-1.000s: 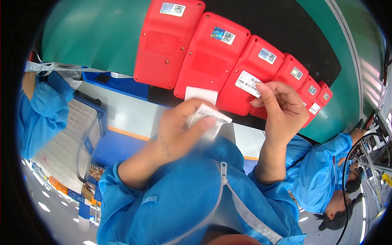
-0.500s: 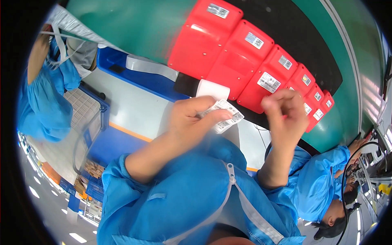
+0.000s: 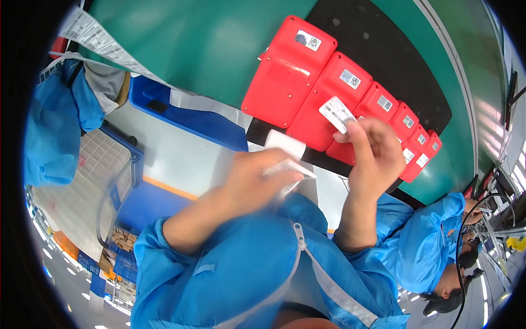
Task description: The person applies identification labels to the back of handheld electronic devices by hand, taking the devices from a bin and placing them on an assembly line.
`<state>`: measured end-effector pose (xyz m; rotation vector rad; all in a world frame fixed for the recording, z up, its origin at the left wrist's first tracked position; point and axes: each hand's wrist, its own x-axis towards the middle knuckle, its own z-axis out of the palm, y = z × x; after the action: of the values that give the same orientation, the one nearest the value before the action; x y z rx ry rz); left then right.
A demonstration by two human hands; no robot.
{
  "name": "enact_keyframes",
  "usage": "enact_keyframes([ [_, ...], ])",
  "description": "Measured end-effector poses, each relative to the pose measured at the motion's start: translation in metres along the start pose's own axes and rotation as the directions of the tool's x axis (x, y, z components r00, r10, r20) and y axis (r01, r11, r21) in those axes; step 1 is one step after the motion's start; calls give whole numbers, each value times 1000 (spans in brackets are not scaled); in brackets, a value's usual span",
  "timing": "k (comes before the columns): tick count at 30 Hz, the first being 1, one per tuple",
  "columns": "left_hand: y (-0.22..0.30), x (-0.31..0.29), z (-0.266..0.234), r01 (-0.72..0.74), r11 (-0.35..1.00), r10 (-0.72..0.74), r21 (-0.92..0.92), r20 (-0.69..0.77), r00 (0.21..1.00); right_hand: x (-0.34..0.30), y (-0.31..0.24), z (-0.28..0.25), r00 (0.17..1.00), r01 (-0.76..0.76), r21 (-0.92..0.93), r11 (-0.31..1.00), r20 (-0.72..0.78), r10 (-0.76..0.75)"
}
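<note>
My left hand (image 3: 252, 178) is closed around a strip of white printed labels (image 3: 290, 169), which bends between thumb and fingers. A white paper roll (image 3: 285, 143) sits just beyond its knuckles. Between the thumb and fingertips of my right hand (image 3: 377, 156) is a single white label (image 3: 336, 114), over the lower part of the second red plastic case (image 3: 320, 118). I cannot tell whether it touches the case. Several such cases stand in a slanting row, the largest-looking red case (image 3: 285, 77) at the left. Each bears a small silver sticker; some at the right also carry white labels.
The cases lie on a black strip (image 3: 378, 38) along a green work surface (image 3: 181, 38). A blue tray (image 3: 211, 123) is at left, below a hanging printed sheet (image 3: 104, 41). People in blue work clothes are at far left and at right (image 3: 424, 241).
A label now shows in my right fingertips, which have moved slightly left toward the second case. My left hand has dropped a little, and the row appears slightly lower in view.
</note>
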<state>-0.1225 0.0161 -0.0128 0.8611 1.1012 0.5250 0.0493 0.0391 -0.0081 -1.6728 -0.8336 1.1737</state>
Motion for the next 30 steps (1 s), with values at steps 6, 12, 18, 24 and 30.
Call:
enact_keyframes([
  [6, 6, 6, -12, -62, 998, 62, 14, 29, 998, 16, 1, 5, 997, -53, -109, 993, 49, 58],
  [12, 10, 8, -18, -22, 1000, 22, 2, 50, 999, 15, -2, 9, 997, -74, -123, 990, 19, 77],
  [18, 7, 10, -13, 127, 956, -106, -265, 91, 990, 17, 1, 3, 996, -77, -86, 993, 32, 80],
  [24, 4, 14, -9, 111, 976, -107, -187, 29, 994, 21, -8, 4, 997, -31, -427, 904, 48, 57],
  [30, 4, 12, -11, 123, 969, -145, -215, -90, 985, 6, -14, 10, 977, 55, -421, 905, 210, 39],
])
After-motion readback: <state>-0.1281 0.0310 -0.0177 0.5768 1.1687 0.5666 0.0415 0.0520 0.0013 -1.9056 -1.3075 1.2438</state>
